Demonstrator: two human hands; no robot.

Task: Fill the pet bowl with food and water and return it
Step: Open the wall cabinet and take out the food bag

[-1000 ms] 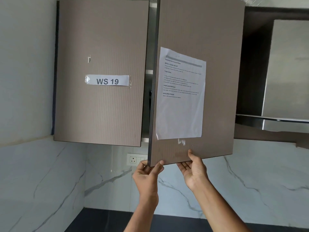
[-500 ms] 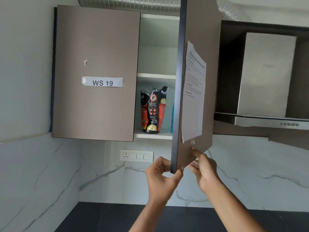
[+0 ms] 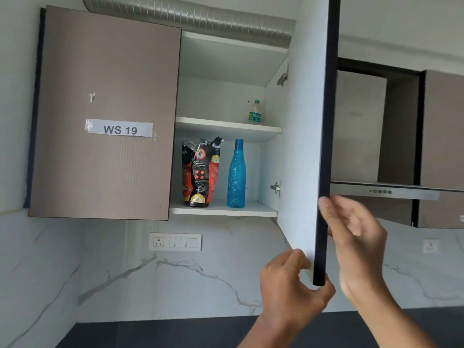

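The right cabinet door (image 3: 324,146), half open a moment ago, now stands swung wide and edge-on. The left hand (image 3: 291,285) pinches its bottom corner; the right hand (image 3: 351,229), fingers loose, rests against its outer face. This exposes the pet food bag (image 3: 200,172) and blue water bottle (image 3: 236,174) on the lower shelf (image 3: 256,209). No pet bowl is visible.

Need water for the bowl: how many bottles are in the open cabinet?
2: a blue bottle on the lower shelf beside the pet food bag, a small clear bottle above. The closed door may hide more.
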